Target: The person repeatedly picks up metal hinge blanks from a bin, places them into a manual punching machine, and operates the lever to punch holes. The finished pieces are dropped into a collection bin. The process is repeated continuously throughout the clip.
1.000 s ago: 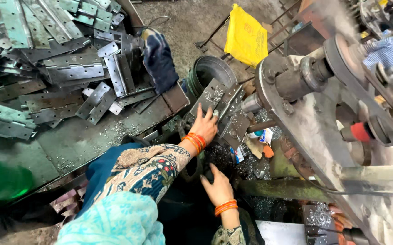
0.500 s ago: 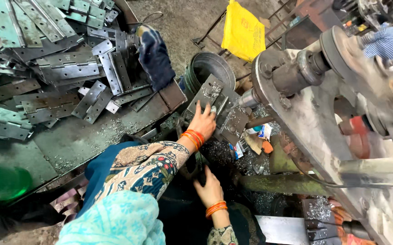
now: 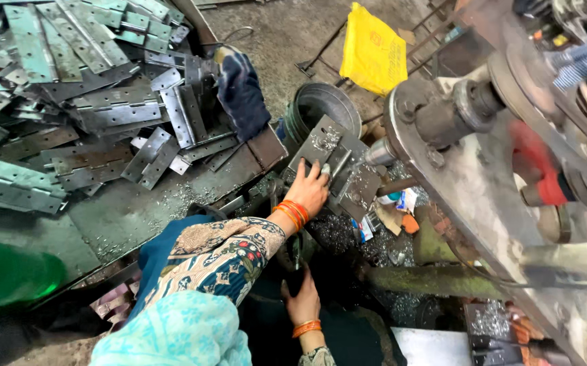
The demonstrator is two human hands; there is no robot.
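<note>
My left hand (image 3: 309, 192), with orange bangles on the wrist and a patterned sleeve, reaches onto the grey die plate (image 3: 320, 139) of a press machine (image 3: 483, 203). Its fingertips hold a small metal piece (image 3: 332, 165) against the plate. My right hand (image 3: 303, 298), also wearing orange bangles, is lower down in the dark gap under the plate. It reaches up to a dark part (image 3: 296, 254) there. Its fingers are partly hidden, so its grip is unclear.
A heap of grey metal hinge strips (image 3: 69, 102) covers the steel table (image 3: 137, 217) on the left, with a dark blue glove (image 3: 242, 95) at its edge. A round metal tub (image 3: 324, 108), a yellow bag (image 3: 373, 51), a green container (image 3: 8, 274) and metal chips lie around.
My left hand has pushed a little further onto the die plate. My right hand has dropped lower into the dark gap and closer to my body.
</note>
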